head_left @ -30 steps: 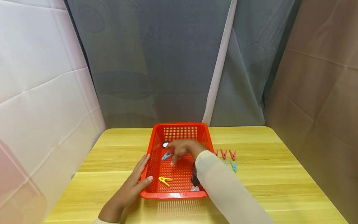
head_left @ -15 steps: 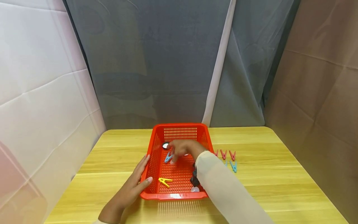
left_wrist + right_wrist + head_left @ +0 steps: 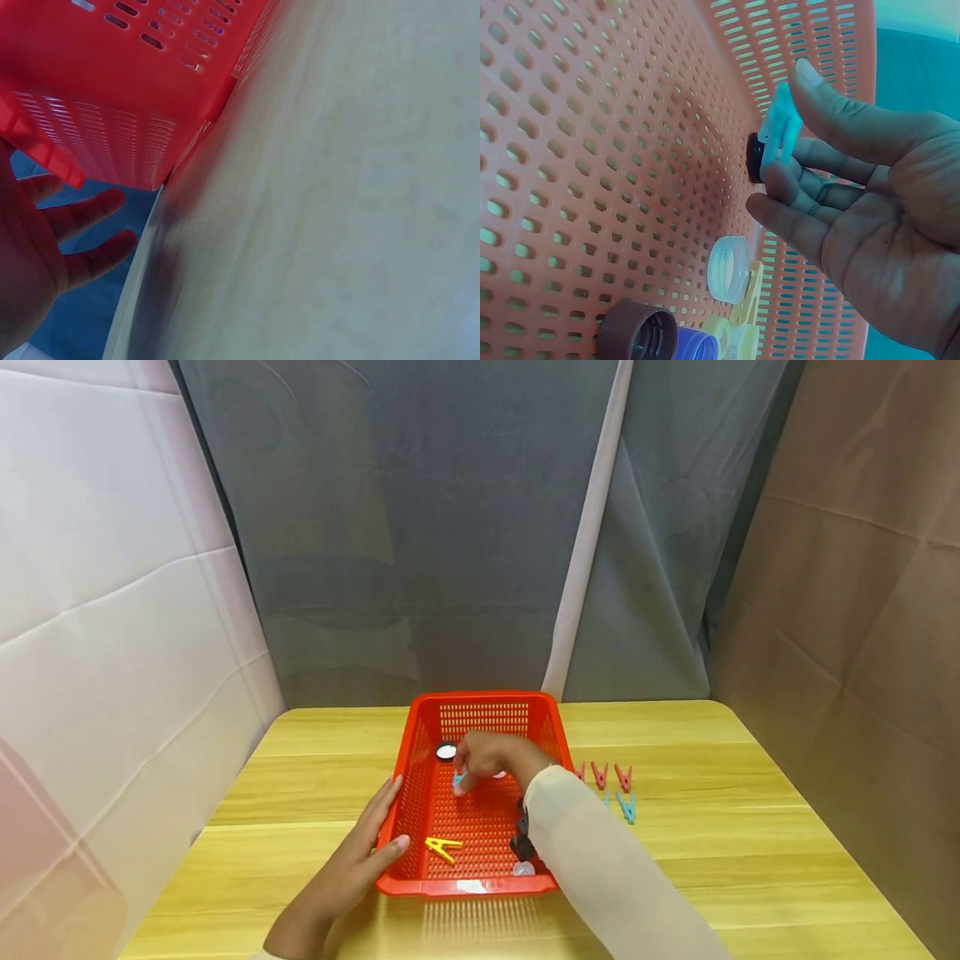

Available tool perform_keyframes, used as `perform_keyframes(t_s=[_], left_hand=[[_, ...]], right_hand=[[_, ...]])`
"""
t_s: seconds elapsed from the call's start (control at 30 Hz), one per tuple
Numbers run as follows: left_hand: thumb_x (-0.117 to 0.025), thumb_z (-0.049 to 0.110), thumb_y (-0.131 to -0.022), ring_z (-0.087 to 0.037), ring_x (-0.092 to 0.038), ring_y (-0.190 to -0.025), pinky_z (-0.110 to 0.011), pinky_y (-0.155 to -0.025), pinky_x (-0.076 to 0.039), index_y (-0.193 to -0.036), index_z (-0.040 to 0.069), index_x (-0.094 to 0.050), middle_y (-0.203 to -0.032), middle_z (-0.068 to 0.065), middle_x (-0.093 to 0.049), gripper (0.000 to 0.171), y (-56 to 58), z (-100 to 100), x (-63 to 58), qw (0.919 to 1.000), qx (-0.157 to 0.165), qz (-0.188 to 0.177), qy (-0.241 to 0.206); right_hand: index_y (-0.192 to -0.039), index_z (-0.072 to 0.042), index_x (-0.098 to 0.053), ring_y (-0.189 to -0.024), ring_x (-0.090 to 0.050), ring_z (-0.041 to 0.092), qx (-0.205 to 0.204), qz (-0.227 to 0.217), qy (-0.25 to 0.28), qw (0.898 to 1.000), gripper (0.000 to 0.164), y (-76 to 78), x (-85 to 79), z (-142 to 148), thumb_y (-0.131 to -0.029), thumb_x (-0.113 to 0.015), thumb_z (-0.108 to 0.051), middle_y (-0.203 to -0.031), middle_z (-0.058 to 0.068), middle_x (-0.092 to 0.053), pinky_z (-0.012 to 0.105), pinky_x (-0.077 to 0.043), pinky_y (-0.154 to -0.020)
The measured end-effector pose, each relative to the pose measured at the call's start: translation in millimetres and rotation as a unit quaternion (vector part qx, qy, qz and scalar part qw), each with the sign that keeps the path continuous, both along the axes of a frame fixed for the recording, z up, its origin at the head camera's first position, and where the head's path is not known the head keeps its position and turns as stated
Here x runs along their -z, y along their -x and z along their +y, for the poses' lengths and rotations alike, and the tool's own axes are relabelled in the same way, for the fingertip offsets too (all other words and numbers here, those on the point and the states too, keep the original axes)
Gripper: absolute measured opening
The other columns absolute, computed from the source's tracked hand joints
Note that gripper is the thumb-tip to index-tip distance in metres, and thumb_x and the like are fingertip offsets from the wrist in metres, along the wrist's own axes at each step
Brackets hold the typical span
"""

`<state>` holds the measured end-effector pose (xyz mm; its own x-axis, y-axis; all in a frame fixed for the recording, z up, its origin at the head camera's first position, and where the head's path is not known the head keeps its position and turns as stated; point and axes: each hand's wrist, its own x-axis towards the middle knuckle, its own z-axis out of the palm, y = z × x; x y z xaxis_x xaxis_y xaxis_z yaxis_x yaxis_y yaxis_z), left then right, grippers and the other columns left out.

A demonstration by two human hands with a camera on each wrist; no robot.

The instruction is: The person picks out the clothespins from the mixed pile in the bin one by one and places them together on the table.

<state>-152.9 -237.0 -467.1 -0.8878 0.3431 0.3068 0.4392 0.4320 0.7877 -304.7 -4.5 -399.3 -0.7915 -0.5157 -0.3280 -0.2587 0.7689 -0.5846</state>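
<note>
Inside the red basket point(image 3: 466, 887), my right hand point(image 3: 487, 758) pinches a light blue clothespin point(image 3: 458, 777) between thumb and fingers. The right wrist view shows this clothespin point(image 3: 781, 124) at the fingertips, in front of a black cap point(image 3: 754, 157). My left hand point(image 3: 356, 860) rests against the basket's left side, its thumb at the rim. In the left wrist view the fingers point(image 3: 86, 214) are spread and fairly straight. A yellow clothespin point(image 3: 442, 847) lies on the basket floor near the front left. A black-rimmed cap with a white middle point(image 3: 446, 751) lies farther back.
Red clothespins point(image 3: 623, 777) and blue clothespins point(image 3: 627, 807) lie in rows on the table right of the basket, partly hidden by it and my sleeve. Dark caps point(image 3: 522, 843) and a clear cap point(image 3: 523, 868) lie along the basket's right side. Several more caps, one brown point(image 3: 637, 330), show in the right wrist view.
My right hand has closed its fingers on the blue clothespin, which has turned more upright and shifted slightly right. My left hand has stayed at the basket's side.
</note>
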Motion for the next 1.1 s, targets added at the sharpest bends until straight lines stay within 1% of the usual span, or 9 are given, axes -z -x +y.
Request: perform_keyframes(t_s=[0.13,0.3,0.5,0.6,0.73,0.83,0.9,1.0,1.1], left_hand=[[-0.054,0.019,-0.100,-0.044,-0.010,-0.150,-0.075,-0.108,-0.023,-0.161,0.022,-0.012,-0.168,-0.009,-0.007,0.074,0.1,-0.3,0.2,1.0000,-0.001,-0.001,-0.002],[-0.054,0.018,-0.100,-0.044,-0.011,-0.150,-0.074,-0.108,-0.023,-0.161,0.023,-0.012,-0.168,-0.009,-0.008,0.074,0.4,-0.4,0.2,1.0000,-0.004,-0.005,-0.001],[-0.054,0.019,-0.100,-0.045,-0.011,-0.150,-0.075,-0.108,-0.024,-0.161,0.023,-0.012,-0.167,-0.009,-0.009,0.074,0.4,-0.2,-0.7,0.9999,-0.007,-0.008,0.000],[-0.055,0.021,-0.100,-0.044,-0.012,-0.150,-0.075,-0.107,-0.023,-0.161,0.023,-0.012,-0.167,-0.010,-0.009,0.074,0.5,-0.1,-0.6,0.9999,-0.008,-0.008,0.003],[-0.054,0.021,-0.100,-0.045,-0.012,-0.150,-0.074,-0.108,-0.024,-0.161,0.022,-0.012,-0.167,-0.010,-0.009,0.074,1.0,0.3,-0.2,0.9999,-0.008,-0.009,0.004],[-0.053,0.020,-0.100,-0.045,-0.012,-0.150,-0.073,-0.108,-0.026,-0.161,0.022,-0.011,-0.167,-0.010,-0.008,0.074,1.6,0.2,0.2,0.9999,-0.006,-0.014,0.001],[-0.053,0.020,-0.100,-0.045,-0.011,-0.150,-0.073,-0.108,-0.026,-0.161,0.022,-0.011,-0.168,-0.009,-0.007,0.073,2.5,-0.4,0.5,0.9999,-0.004,-0.014,-0.001],[-0.052,0.019,-0.101,-0.045,-0.010,-0.150,-0.074,-0.108,-0.024,-0.161,0.022,-0.011,-0.168,-0.009,-0.007,0.073,3.6,-1.0,1.0,0.9999,-0.002,-0.012,-0.003],[-0.053,0.019,-0.100,-0.044,-0.010,-0.150,-0.073,-0.108,-0.025,-0.161,0.022,-0.011,-0.168,-0.009,-0.007,0.074,3.6,-1.2,1.3,0.9999,-0.004,-0.015,-0.004]], right_hand=[[-0.110,-0.013,-0.071,-0.090,-0.059,0.020,-0.002,-0.001,0.005,1.000,0.038,0.3,0.7,-0.6,-0.077,-0.085,-0.027,-0.092,-0.001,-0.066,0.037,-0.051,-0.088],[-0.106,-0.011,-0.071,-0.087,-0.057,0.019,-0.021,0.007,0.017,1.000,0.034,1.6,0.7,-0.9,-0.077,-0.085,-0.021,-0.092,0.000,-0.066,0.033,-0.050,-0.083],[-0.110,-0.010,-0.069,-0.091,-0.057,0.019,-0.028,-0.002,0.053,0.998,0.040,5.2,-2.8,0.9,-0.075,-0.086,-0.019,-0.098,0.001,-0.065,0.033,-0.051,-0.083],[-0.113,-0.012,-0.070,-0.094,-0.059,0.019,-0.033,-0.002,0.082,0.996,0.043,8.0,-4.3,2.7,-0.074,-0.087,-0.020,-0.104,0.000,-0.067,0.034,-0.052,-0.086],[-0.107,-0.021,-0.073,-0.099,-0.059,0.019,-0.023,0.007,0.116,0.993,0.039,10.3,-7.2,5.3,-0.072,-0.089,-0.021,-0.106,-0.005,-0.069,0.036,-0.054,-0.090],[-0.102,-0.025,-0.074,-0.100,-0.058,0.021,-0.011,0.009,0.147,0.989,0.036,11.0,-11.6,7.3,-0.070,-0.089,-0.020,-0.104,-0.006,-0.069,0.037,-0.054,-0.089],[-0.100,-0.023,-0.074,-0.101,-0.058,0.022,-0.008,0.005,0.176,0.984,0.035,11.6,-15.3,8.8,-0.070,-0.090,-0.018,-0.104,-0.004,-0.069,0.037,-0.054,-0.089],[-0.102,-0.020,-0.074,-0.101,-0.059,0.024,-0.002,-0.013,0.216,0.976,0.036,11.8,-21.4,12.0,-0.069,-0.090,-0.015,-0.107,0.000,-0.069,0.037,-0.056,-0.089],[-0.107,-0.021,-0.075,-0.103,-0.061,0.023,0.006,-0.035,0.242,0.970,0.040,11.5,-27.1,16.2,-0.070,-0.089,-0.014,-0.112,0.001,-0.070,0.037,-0.056,-0.091]])
